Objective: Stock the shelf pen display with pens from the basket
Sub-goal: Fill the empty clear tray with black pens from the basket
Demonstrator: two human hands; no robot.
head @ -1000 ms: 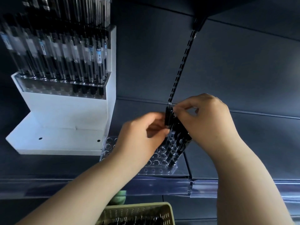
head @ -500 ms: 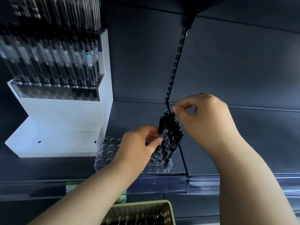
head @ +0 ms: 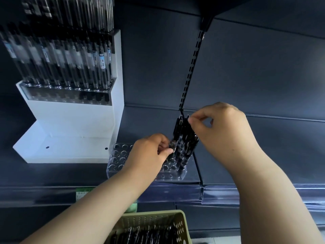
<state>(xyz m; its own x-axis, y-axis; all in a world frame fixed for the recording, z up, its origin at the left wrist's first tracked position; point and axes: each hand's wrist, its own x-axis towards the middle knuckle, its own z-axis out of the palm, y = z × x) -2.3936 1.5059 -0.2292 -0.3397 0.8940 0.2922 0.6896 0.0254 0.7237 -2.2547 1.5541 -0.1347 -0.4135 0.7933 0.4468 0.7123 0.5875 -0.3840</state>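
Lower now than a second ago, my left hand (head: 151,152) sits apart from my right hand (head: 223,131), down by the clear acrylic pen holder with round holes (head: 119,155) at centre frame; earlier both met at the pen tops. I read that as a pen being seated in its hole, so stocking is under way. Only the holder's right end carries the cluster of black clip pens (head: 184,138); its left holes stand bare. My left thumb and forefinger pinch one pen's lower barrel. My right thumb and forefinger pinch the cluster's top, the other fingers curled. More pens lie in the olive perforated plastic basket (head: 182,224) at bottom centre.
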